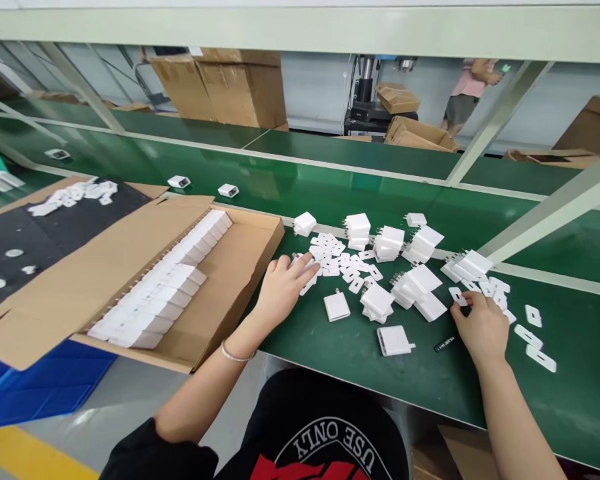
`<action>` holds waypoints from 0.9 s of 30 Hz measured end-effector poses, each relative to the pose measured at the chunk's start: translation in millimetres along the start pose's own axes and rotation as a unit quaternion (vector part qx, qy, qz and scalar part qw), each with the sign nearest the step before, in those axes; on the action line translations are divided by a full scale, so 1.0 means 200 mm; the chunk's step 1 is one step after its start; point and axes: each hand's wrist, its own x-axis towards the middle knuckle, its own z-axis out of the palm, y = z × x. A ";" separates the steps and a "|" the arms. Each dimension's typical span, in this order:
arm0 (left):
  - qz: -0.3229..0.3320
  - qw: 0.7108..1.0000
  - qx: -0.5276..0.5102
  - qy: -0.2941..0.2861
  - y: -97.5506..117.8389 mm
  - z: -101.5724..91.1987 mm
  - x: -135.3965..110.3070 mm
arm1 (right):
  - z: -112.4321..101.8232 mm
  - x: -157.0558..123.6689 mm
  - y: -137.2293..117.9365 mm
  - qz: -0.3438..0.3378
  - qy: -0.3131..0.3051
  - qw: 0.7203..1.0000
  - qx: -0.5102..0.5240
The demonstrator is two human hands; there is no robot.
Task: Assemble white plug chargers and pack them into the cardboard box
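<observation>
My left hand (281, 288) has its fingers curled over a white plug charger (309, 285), whose body is partly hidden under them. Beside it lies a heap of small white slotted cover plates (333, 257). With thumb and fingertips, my right hand (484, 328) pinches one white slotted plate (459, 297), and more plates (500, 287) lie just behind that hand. Between my hands stand several stacks of white chargers (420, 283). Two single chargers lie nearer to me, one (337, 306) at left and one (394, 341) at right, beside a small black stick-like item (444, 344).
An open cardboard box (240, 250) with rows of white chargers (155, 293) stands at left, beside a black mat (10, 233) with white pieces. Behind are chargers (179, 181) on a green ledge, slanted frame posts (555, 207), cartons (240, 87) and a person (467, 90).
</observation>
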 end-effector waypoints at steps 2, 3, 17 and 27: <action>0.007 0.999 0.009 0.038 0.03 0.00 0.00 | 0.01 0.00 0.01 0.000 0.004 1.000 0.010; 0.013 0.999 0.007 0.048 0.04 0.01 0.00 | 0.01 0.00 0.01 -0.001 0.006 1.000 0.014; -0.023 0.996 -0.088 0.011 0.09 0.07 0.15 | 0.01 -0.02 0.02 -0.005 0.045 0.997 0.059; -0.059 0.941 -0.328 0.057 0.15 0.12 0.08 | -0.09 -0.02 -0.05 -0.042 0.159 0.982 0.096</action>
